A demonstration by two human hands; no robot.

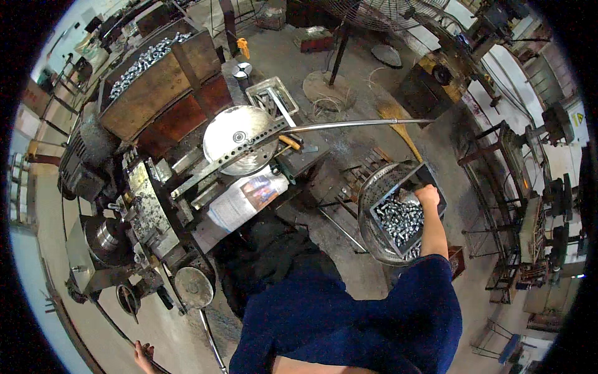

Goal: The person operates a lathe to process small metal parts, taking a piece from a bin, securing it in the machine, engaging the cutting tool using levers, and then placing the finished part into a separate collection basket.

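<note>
Grey workshop floor — dark tray slants, long axis forward-right.

Loose parts: bright metal, glossy, glinting up at me
Tray: dark, plastic or metal, hard to tell from here
Basin: dull, scuffed metal
Big disc: shiny, smooth metal
Long handle: smooth, glossy metal
Tall bin: rough, matt, rusty-looking
Dark rod: matt
Shirt: matt cloth
</note>
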